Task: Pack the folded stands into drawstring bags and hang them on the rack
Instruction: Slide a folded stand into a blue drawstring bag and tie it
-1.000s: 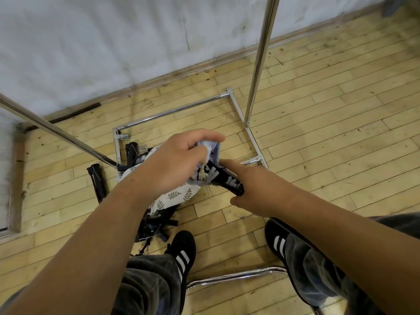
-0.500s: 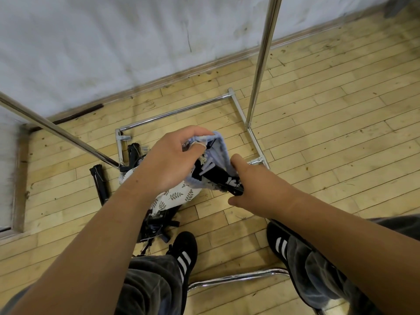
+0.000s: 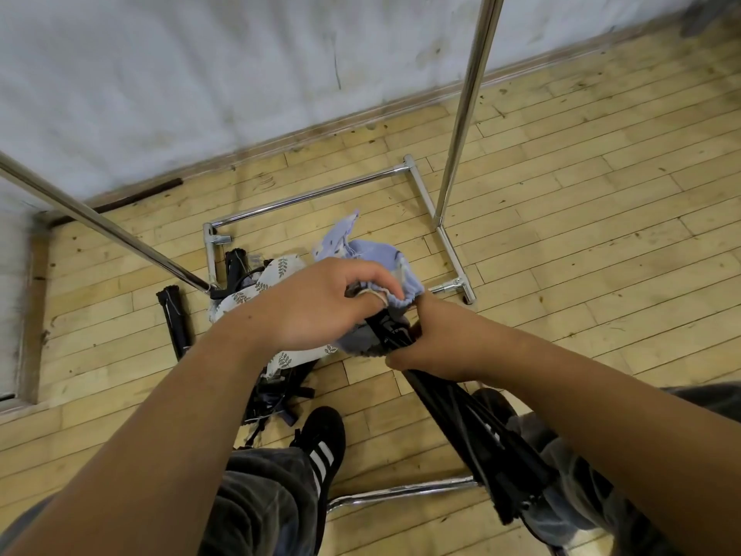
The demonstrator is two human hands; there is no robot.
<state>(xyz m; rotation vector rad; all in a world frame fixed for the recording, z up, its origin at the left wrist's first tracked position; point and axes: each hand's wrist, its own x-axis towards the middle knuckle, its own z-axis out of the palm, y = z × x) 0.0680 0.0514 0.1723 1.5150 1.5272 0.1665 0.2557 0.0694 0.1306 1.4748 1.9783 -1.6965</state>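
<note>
While the left hand (image 3: 316, 302) bunches the mouth of the lilac drawstring bag (image 3: 377, 258), fingers curled and pinching the gathered hem with the cord looped over one fingertip, I read the grip as a way to keep the opening wide and aimed at the folded stand (image 3: 473, 427). The right hand (image 3: 425, 343) is closed round the stand's upper end, just where it meets the fabric; from here I judge it is feeding the head of the stand into the bag, with most of the black shaft outside and slanting down toward my right leg. Holding it near the tip gives steering right at the opening.

Below the hands, a leaf-print bag (image 3: 256, 290) lies on the wooden floor (image 3: 561, 274) over a heap of other black stands (image 3: 176, 319), waiting beside the foot of the chrome rack (image 3: 465, 114).

I cannot tell how far the stand's tip sits inside the lilac cloth, since both hands cover that joint. The rack's hanging bar is cut off above, and the heap under the printed bag is too tangled to count.
</note>
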